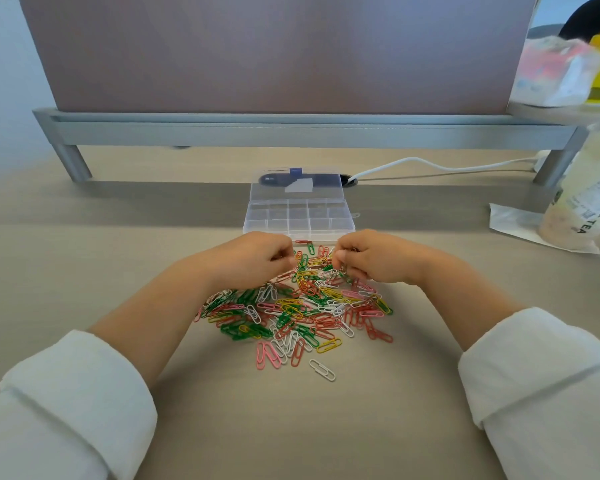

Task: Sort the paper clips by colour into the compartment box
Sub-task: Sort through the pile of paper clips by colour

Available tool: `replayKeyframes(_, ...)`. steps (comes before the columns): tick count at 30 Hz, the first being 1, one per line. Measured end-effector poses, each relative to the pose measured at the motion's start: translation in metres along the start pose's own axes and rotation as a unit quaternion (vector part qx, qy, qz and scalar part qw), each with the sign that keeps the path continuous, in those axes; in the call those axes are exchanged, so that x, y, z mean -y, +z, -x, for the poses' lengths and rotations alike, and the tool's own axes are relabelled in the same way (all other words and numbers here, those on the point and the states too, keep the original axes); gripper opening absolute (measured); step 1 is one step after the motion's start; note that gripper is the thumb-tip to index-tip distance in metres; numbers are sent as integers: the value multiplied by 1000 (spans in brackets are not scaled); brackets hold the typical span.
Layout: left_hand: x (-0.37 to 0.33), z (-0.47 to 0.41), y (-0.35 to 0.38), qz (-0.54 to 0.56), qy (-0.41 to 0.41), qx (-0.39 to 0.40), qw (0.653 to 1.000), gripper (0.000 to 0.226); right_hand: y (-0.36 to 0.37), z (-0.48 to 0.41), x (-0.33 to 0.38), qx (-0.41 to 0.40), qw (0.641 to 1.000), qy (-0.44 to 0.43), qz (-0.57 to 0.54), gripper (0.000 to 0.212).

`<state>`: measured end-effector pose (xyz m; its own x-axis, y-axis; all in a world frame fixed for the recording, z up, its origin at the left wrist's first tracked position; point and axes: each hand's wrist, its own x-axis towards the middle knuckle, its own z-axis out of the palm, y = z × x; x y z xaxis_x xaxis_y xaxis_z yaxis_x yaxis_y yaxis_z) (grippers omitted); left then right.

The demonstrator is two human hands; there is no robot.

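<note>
White sleeves (66, 403) flank unsorted paper clips (298, 306); right hand (371, 258) pinches some, left hand (253, 258) curled, grip unclear; compartment box (257, 220) empty.

A mauve partition panel (274, 50) stands on a grey metal frame (291, 131); before it lies a pale wood-grain surface (84, 258), left of it a pale wall (4, 81).
</note>
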<state>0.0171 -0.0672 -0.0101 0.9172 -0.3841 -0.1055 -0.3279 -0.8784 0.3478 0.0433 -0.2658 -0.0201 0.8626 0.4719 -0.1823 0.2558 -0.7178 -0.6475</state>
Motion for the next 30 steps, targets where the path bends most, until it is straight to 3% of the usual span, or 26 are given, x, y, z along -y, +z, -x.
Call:
replayKeyframes(3, -2, -4, 7, 83, 2, -24, 996, 26, -1, -3, -1, -40, 999, 7, -37, 34)
replayKeyframes(8, -1, -15, 19, 182, 26, -99, 978, 21, -4, -6, -8, -108, 994, 25, 3, 45)
replayKeyframes(11, 0, -22, 20, 223, 29, -102, 969, 22, -4, -4, -7, -116, 993, 25, 19, 51)
replayKeyframes(16, -7, -29, 22, 225, 11, -79, 971, 33, -2, -6, -11, -100, 994, -10, -36, 31)
replayKeyframes(20, -16, -27, 23, 159, 28, -100, 982, 33, -3, -5, -12, -79, 996, -33, 18, 22)
replayKeyframes(25, -12, -23, 26, -36, 55, -99, 993, 19, -2, -2, -13, -70, 994, -46, 65, 10)
replayKeyframes(30, -9, -18, 22, -61, 71, -93, 991, 16, -3, 1, -10, -49, 994, -22, 91, 9)
